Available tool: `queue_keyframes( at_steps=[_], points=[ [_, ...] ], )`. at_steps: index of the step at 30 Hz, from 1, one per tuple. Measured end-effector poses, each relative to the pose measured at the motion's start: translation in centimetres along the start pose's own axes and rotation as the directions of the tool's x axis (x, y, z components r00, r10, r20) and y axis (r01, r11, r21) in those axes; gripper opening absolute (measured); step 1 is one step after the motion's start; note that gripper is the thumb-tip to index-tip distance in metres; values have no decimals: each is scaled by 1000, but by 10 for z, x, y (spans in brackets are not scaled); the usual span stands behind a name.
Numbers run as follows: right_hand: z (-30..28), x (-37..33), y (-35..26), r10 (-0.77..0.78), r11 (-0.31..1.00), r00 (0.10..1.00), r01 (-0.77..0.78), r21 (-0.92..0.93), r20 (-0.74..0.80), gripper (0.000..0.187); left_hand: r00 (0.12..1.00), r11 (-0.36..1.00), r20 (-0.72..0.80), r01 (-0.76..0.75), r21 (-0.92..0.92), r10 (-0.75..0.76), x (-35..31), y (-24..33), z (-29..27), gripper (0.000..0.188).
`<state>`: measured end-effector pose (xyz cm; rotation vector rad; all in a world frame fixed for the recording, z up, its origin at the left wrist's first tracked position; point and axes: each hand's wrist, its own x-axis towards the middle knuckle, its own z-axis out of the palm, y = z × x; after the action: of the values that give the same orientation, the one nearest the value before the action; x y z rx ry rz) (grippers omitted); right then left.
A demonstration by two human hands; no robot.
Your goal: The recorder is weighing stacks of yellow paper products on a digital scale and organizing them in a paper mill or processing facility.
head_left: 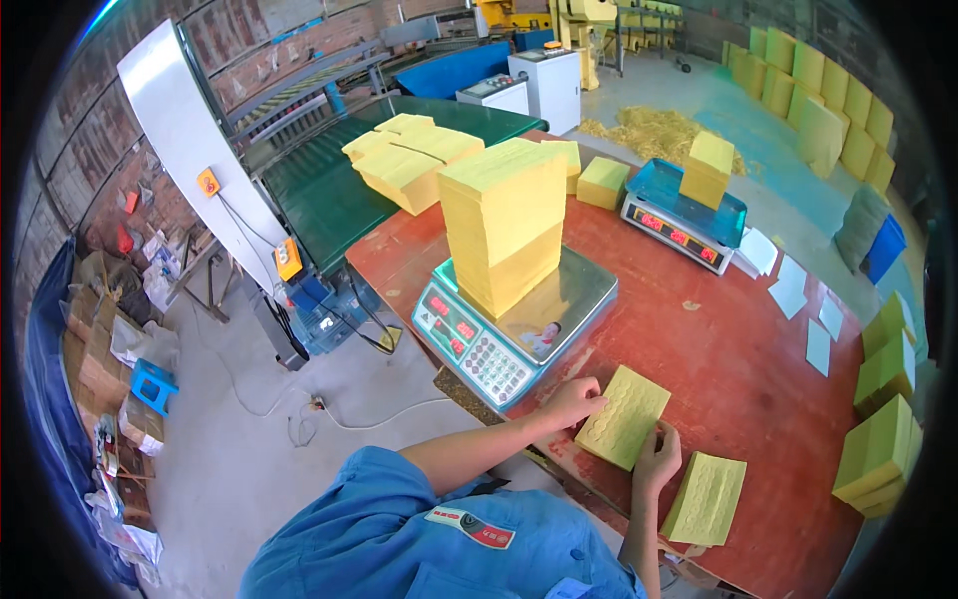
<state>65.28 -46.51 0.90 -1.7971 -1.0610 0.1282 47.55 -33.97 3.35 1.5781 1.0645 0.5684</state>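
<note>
Wore blue shirt (379,519); held yellow paper stack (625,417) between curled left hand (574,402) and right hand (657,457), near front edge of table (743,399); probably felt bendable, best gripped at sides.

This is a factory workshop; a flat dark-green conveyor belt (319,205), boxy white metal control console (507,98), silver-and-teal digital scale (591,292) on a scuffed red bench (743,414), and rows of rectangular yellow stacks (806,68) show it.
</note>
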Motion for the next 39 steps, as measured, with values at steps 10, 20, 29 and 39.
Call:
queue_keyframes(
  at_steps=[10,20,29,39],
  points=[
    [-4,1,-4,6,1000,1000,-6,-25,14,18,999,1000,26,31,6,-31,0,2,0,25],
    [-3,-2,-4,29,1000,1000,-29,3,11,17,1000,999,-1,15,-33,-15,-1,0,0,26],
    [-2,0,-5,-10,1000,1000,10,1,-22,18,999,998,-20,-51,-32,51,1,-9,1,19],
    [-4,-1,-6,13,1000,1000,-13,5,1,17,959,965,-130,-239,107,252,6,-26,7,20]
  ],
)
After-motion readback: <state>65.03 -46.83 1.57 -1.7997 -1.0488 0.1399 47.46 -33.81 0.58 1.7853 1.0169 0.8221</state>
